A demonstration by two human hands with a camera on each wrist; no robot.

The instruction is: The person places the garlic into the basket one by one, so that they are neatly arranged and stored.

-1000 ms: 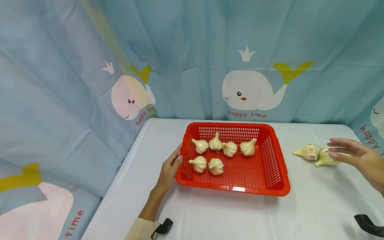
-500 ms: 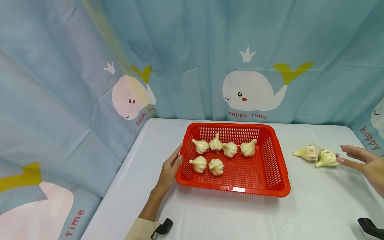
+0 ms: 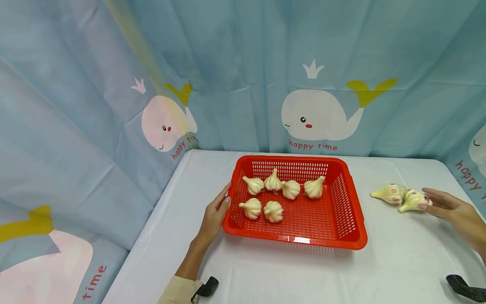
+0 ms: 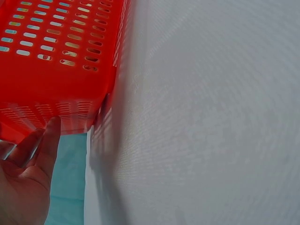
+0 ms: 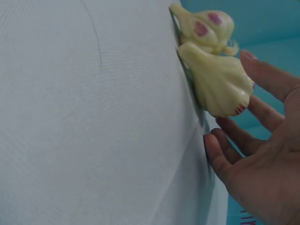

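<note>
A red plastic basket (image 3: 296, 243) holds several white garlic bulbs, among them one garlic bulb (image 3: 273, 211) near its front. My left hand (image 3: 213, 217) rests with extended fingers against the basket's left side; in the left wrist view the thumb (image 4: 50, 140) lies along the perforated wall. On the right, two yellowish garlic bulbs with purple patches lie side by side: the left bulb (image 3: 391, 194) and the right bulb (image 3: 411, 200). My right hand (image 3: 453, 215) is at the root end of the right bulb, thumb and fingers spread to either side of it, not closed round it.
A white cloth (image 3: 288, 274) covers the table. Blue curtains (image 3: 243, 84) printed with whales hang behind and to the left. Black wrist mounts stick out by the left forearm (image 3: 208, 287) and at the lower right.
My right hand first drew back rightward from the two loose bulbs, then came in again lower, to the right bulb's end. The left hand and the basket have stayed in place.
</note>
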